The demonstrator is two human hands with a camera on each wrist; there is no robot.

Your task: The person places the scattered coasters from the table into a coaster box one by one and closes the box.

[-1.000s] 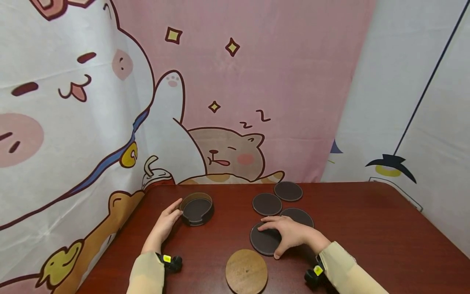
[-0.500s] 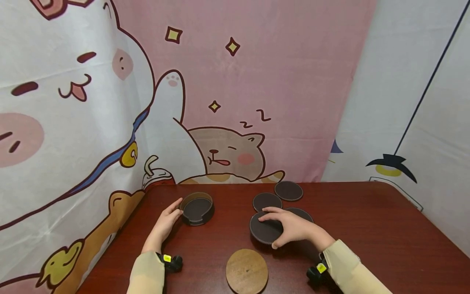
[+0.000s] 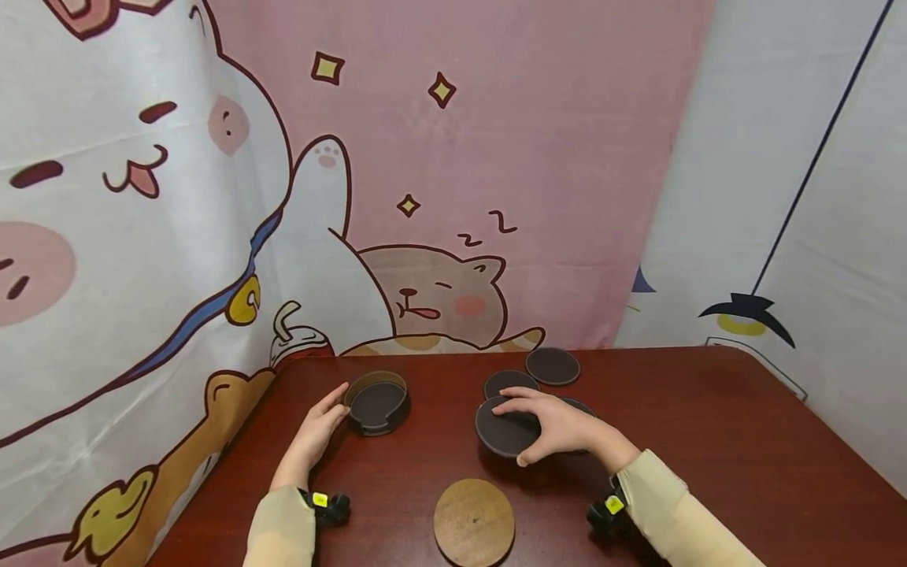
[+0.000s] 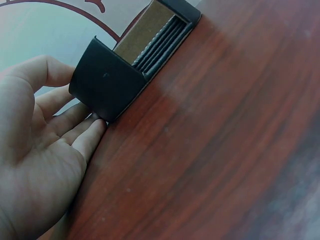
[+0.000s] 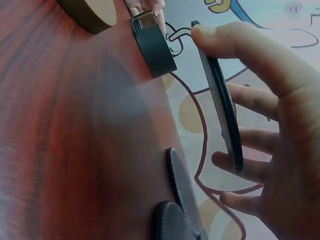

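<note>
A dark round coaster (image 3: 508, 428) is held off the table by my right hand (image 3: 567, 429), thumb at its near edge. In the right wrist view the coaster (image 5: 220, 100) stands edge-on between the thumb and fingers of that hand (image 5: 280, 105). My left hand (image 3: 316, 437) touches the left side of the round dark holder (image 3: 379, 407). The left wrist view has the fingers of this hand (image 4: 50, 120) against the holder's wall (image 4: 105, 80); several coasters (image 4: 162, 45) lie stacked inside, seen through its cut-out.
Other dark coasters lie behind the held one: one at the back (image 3: 553, 366), one nearer (image 3: 512, 384) and one partly behind the right hand (image 3: 577, 405). A round wooden disc (image 3: 474, 523) sits at the front of the brown table (image 3: 708, 457). A printed cloth (image 3: 567, 157) hangs behind.
My right hand has lifted the nearest dark coaster off the table and moved it up and slightly left. My left hand stays at the holder. The head view has shifted slightly.
</note>
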